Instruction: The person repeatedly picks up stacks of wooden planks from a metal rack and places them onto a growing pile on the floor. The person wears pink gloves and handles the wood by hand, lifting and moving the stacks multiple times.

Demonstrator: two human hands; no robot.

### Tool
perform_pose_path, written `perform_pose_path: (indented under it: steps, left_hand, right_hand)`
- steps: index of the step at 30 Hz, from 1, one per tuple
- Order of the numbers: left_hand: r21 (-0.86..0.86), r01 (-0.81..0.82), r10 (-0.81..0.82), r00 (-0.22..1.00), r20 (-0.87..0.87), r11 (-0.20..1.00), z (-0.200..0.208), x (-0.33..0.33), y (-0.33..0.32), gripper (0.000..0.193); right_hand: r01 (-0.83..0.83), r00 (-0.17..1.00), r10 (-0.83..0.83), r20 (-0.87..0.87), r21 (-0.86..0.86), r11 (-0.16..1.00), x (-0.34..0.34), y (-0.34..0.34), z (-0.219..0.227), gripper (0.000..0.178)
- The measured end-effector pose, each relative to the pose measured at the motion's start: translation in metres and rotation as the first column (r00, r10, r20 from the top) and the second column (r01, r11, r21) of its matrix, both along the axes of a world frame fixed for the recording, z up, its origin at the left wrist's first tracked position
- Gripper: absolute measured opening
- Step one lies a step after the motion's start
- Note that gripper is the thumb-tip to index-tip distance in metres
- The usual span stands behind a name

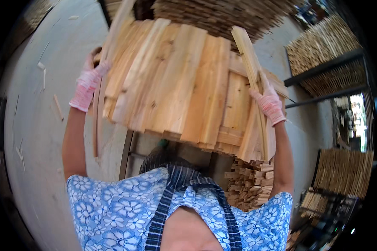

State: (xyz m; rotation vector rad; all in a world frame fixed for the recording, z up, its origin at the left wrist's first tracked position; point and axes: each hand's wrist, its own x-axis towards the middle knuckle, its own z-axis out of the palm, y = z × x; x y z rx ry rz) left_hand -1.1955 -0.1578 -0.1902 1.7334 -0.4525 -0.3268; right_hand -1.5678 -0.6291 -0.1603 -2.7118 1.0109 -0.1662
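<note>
Both my hands wear pink-and-white knitted gloves with bare fingertips partly showing. At the left, my left hand [90, 81] is closed round long thin wooden strips [98, 104], which stand along the left side of a plank pile. My right hand [268, 102] grips a narrow wooden slat [248, 54] at the pile's right side, tilted across the boards. Between my hands lies a row of pale wooden planks [167, 79], side by side with uneven ends, on top of more planks laid crosswise. My fingers are partly hidden by the wood, and motion blurs the strips.
A large stack of wooden strips [222, 16] stands just beyond the pile. Below the pile's right side are stacked short wood pieces [251, 180]. Racks of strips [322, 54] line the right. Scraps [58, 107] lie on the grey floor [37, 146] at left.
</note>
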Motion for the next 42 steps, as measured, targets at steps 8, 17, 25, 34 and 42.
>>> perform_pose_path:
  steps: [8, 17, 25, 34, 42]
  left_hand:
    - [-0.480, -0.333, 0.030, 0.845, -0.534, 0.812, -0.012, -0.099, 0.083, 0.044]
    - [-0.455, -0.748, 0.081, 0.556, -0.827, 0.483, -0.121, -0.213, 0.038, 0.039]
    - [-0.033, -0.333, 0.323, 0.883, 0.340, 0.943, -0.153, -0.219, 0.011, 0.078]
    - [0.008, 0.004, 0.003, 0.682, -0.731, 1.000, -0.120, -0.208, 0.054, 0.070]
    - [0.182, -0.224, 0.286, 0.658, -0.696, 0.958, -0.079, -0.210, 0.045, 0.073]
  right_hand:
    - [-0.623, 0.755, 0.570, -0.324, -0.083, 0.778, 0.180, 0.130, -0.016, 0.085]
    - [-0.558, 0.824, 0.503, -0.260, -0.222, 0.799, 0.208, 0.139, -0.060, 0.082]
    - [-0.532, 0.838, 0.501, -0.217, -0.122, 0.838, 0.229, 0.135, -0.017, 0.086]
    - [-0.442, 0.879, 0.427, -0.213, -0.024, 0.897, 0.475, 0.000, 0.047, 0.088]
    - [-0.552, 0.776, 0.629, 0.035, 0.520, 0.652, 0.546, 0.000, -0.035, 0.081]
